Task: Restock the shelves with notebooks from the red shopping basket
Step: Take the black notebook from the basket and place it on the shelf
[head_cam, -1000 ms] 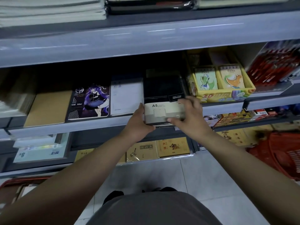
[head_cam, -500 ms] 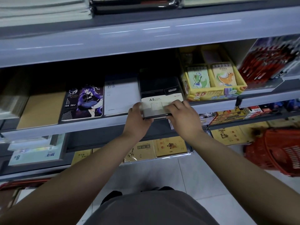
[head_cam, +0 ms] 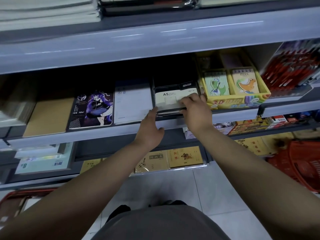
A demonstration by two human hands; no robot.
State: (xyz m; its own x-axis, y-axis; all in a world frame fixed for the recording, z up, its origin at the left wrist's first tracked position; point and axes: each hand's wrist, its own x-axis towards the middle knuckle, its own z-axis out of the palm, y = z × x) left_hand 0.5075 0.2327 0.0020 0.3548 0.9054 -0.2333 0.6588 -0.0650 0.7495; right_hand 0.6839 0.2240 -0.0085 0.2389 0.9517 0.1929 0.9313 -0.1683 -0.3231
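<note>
Grey shelf [head_cam: 103,134] runs across mid view, its front lip just below both hands. Red shopping basket [head_cam: 301,167] sits on the floor, low and well right of the right hand. Yellow display box [head_cam: 239,101] of small pads just right of the right hand. Anime-cover notebook [head_cam: 92,110] and white notebook [head_cam: 132,101] lie flat left of the left hand. A5 notebook [head_cam: 170,100] sits atop a black stack on the shelf, between the hands. Right hand [head_cam: 195,111] grip: fingers over the cover, thumb under the front edge, pinching it. Left hand [head_cam: 150,129] grip loose, fingers straight, tips at the stack's left corner.
</note>
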